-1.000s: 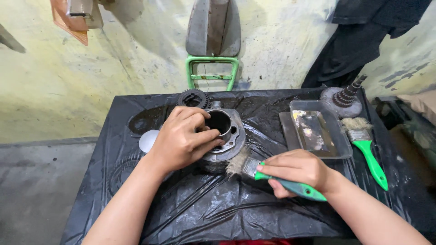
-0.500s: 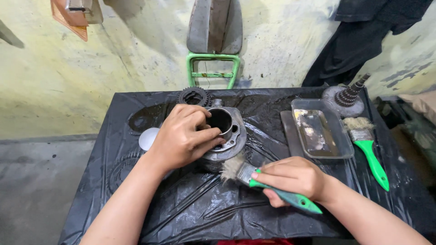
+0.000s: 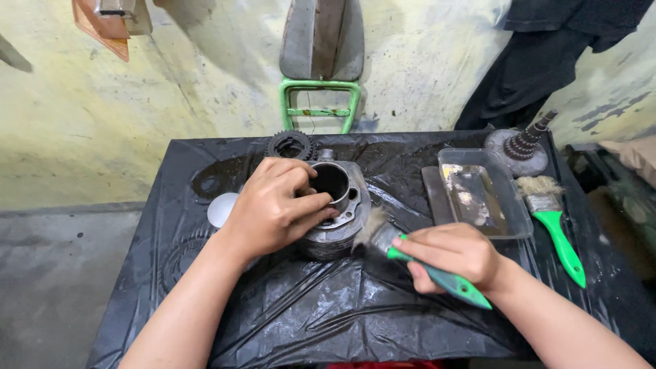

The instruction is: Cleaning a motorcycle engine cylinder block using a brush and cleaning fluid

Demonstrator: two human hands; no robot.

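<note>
On the counter, the left hand clamps the metal cylinder steady; the right hand, closed on the green-handled brush, should probably sweep its side lightly.

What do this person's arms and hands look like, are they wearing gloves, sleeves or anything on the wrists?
No gloves at all: the left hand and right hand are bare. Both forearms are uncovered as far as the picture's bottom edge, so no sleeves show. No watch, ring or wristband is visible. The fingers look a little shiny and smudged, as if wet or greasy.
</note>
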